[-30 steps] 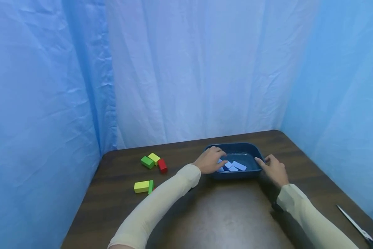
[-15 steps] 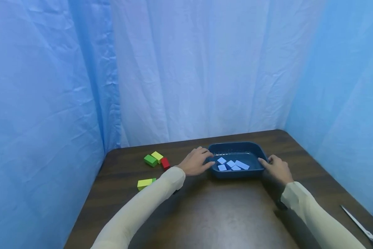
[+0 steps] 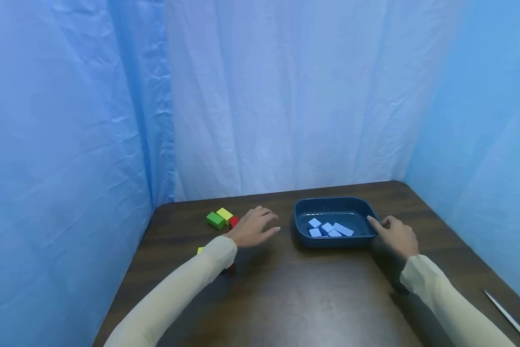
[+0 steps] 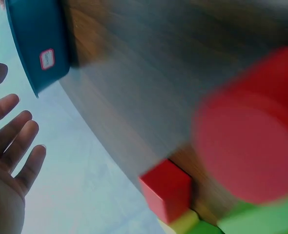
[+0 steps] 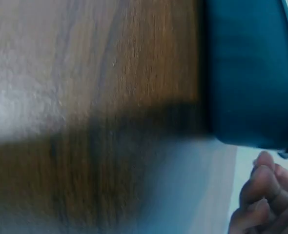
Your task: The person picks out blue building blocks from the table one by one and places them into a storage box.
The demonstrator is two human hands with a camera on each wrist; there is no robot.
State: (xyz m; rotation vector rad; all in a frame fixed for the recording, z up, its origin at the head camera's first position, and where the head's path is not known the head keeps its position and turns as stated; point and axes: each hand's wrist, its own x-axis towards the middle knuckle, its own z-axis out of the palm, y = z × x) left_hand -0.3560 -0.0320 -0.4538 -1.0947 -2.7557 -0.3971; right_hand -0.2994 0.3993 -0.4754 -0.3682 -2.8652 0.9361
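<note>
A dark blue tray [image 3: 335,242] stands on the table with several light blue blocks [image 3: 343,229] inside. My right hand [image 3: 396,236] grips its right end, thumb over the rim and fingers curled at the outer side. In the right wrist view, those fingers [image 5: 263,187] are bent at the tray's corner. My left hand [image 3: 252,229] is left of the tray, fingers spread loosely and holding nothing. Just beyond its wrist lie a green block [image 3: 215,220], a yellow block [image 3: 225,215] and a partly hidden red block [image 3: 234,221].
Under the left forearm show bits of a yellow block [image 3: 200,250] and a red piece [image 3: 231,268]; the left wrist view shows a red cylinder [image 4: 251,141] close up. Scissors [image 3: 509,315] lie near the table's right edge. Blue-white curtains [image 3: 281,96] surround the table.
My left hand has drawn back from over the tray, moving left toward the coloured blocks. The right hand stays on the tray's end. The head view has shifted slightly.
</note>
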